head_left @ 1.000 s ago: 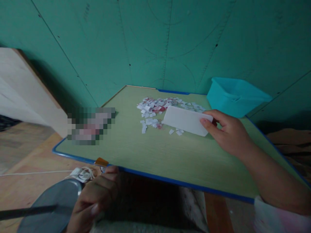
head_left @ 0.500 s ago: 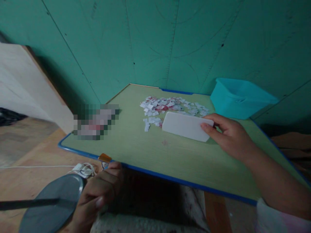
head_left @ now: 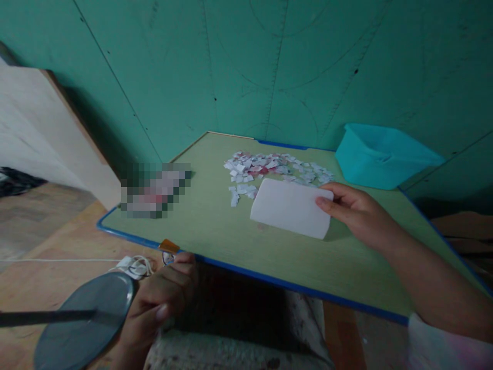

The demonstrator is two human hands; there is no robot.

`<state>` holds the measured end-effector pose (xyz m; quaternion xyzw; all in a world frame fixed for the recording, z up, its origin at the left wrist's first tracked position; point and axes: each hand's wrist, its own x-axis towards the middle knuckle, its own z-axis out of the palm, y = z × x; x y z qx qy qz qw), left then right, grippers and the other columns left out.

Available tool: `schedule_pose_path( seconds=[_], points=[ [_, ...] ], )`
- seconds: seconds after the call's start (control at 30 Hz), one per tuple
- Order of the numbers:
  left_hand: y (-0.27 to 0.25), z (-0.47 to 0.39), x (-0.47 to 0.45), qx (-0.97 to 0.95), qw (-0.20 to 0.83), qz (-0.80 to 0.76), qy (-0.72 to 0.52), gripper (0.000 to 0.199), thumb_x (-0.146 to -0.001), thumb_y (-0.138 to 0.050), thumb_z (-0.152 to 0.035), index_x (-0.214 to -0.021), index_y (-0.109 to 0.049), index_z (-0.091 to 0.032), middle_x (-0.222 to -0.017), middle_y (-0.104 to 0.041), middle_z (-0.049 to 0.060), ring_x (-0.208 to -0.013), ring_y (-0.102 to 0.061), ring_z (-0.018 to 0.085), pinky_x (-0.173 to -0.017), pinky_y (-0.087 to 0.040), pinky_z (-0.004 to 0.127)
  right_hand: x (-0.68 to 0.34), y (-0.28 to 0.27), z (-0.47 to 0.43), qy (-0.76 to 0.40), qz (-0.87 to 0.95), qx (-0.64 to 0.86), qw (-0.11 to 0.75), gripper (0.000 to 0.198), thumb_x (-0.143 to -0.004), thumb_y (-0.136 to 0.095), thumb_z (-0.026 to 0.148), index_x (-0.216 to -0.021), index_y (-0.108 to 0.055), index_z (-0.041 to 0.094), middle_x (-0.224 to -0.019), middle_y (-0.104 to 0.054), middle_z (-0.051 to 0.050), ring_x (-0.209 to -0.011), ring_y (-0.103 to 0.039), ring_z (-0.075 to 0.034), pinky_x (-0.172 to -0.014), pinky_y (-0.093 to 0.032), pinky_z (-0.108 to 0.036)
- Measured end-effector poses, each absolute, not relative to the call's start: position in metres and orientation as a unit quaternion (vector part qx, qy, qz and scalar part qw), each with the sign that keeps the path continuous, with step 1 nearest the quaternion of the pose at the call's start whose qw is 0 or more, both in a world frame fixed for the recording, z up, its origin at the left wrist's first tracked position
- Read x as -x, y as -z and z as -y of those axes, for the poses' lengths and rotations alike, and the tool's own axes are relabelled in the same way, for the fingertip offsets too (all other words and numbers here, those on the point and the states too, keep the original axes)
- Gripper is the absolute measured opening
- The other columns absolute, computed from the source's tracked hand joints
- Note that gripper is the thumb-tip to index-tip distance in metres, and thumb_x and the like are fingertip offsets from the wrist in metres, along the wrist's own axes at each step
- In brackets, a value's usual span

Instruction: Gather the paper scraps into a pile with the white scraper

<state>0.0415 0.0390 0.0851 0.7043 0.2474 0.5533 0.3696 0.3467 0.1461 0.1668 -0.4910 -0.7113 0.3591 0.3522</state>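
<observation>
My right hand (head_left: pixel 352 208) pinches the right end of a flat white rectangular piece with rounded corners (head_left: pixel 290 208); whether it is card or plastic I cannot tell. It is tilted above the table, its broad face toward me. Just behind it lies a loose pile of small cut paper pieces (head_left: pixel 241 167), mostly white with some pink. My left hand (head_left: pixel 165 288) is closed, low by the table's front edge, near an orange tab (head_left: pixel 169 245). What its curled fingers hold, if anything, is hidden.
The pale green table (head_left: pixel 208 205) has a blue edge and stands against a green wall. A turquoise bin (head_left: pixel 381 159) stands at the back right. A pixelated object (head_left: pixel 154 192) lies at left. On the floor are a round grey base (head_left: pixel 82 324) and a white cable (head_left: pixel 133 266).
My right hand has tipped the white piece so that more of its face shows, and its lower edge has come toward me. My left hand has stayed closed by the table edge.
</observation>
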Motion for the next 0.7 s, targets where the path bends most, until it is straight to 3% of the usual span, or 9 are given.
schedule_pose_path(
  seconds=[0.2,0.47,0.7],
  points=[
    [-0.096,-0.040,-0.046,-0.694,0.373,-0.247,-0.564,0.042,-0.082,-0.042,-0.041,-0.046,-0.034,-0.021,-0.041,-0.034,-0.002,-0.047,-0.048,0.018,-0.058,-0.044,0.038,-0.342,-0.165,-0.140,-0.437,0.722,0.448,0.295,0.019,-0.075,-0.058,0.038,-0.080,-0.062,0.020,-0.071,-0.062,-0.001,-0.063,-0.057,-0.013,-0.054,-0.047,-0.025],
    [-0.084,-0.038,-0.042,-0.693,0.381,-0.255,-0.556,0.038,-0.082,-0.040,-0.041,-0.050,-0.038,-0.021,-0.044,-0.033,-0.002,-0.043,-0.042,0.015,-0.056,-0.043,0.035,-0.343,-0.163,-0.149,-0.424,0.675,0.490,0.352,0.020,-0.074,-0.060,0.037,-0.079,-0.057,0.018,-0.063,-0.056,0.001,-0.053,-0.049,-0.010,-0.044,-0.039,-0.021],
    [-0.076,-0.036,-0.037,-0.679,0.389,-0.254,-0.568,0.034,-0.080,-0.041,-0.038,-0.051,-0.041,-0.020,-0.045,-0.034,-0.002,-0.046,-0.045,0.015,-0.059,-0.042,0.036,-0.339,-0.160,-0.142,-0.475,0.706,0.446,0.278,0.020,-0.078,-0.056,0.038,-0.080,-0.058,0.018,-0.067,-0.056,0.000,-0.056,-0.052,-0.010,-0.045,-0.043,-0.020]
  ],
)
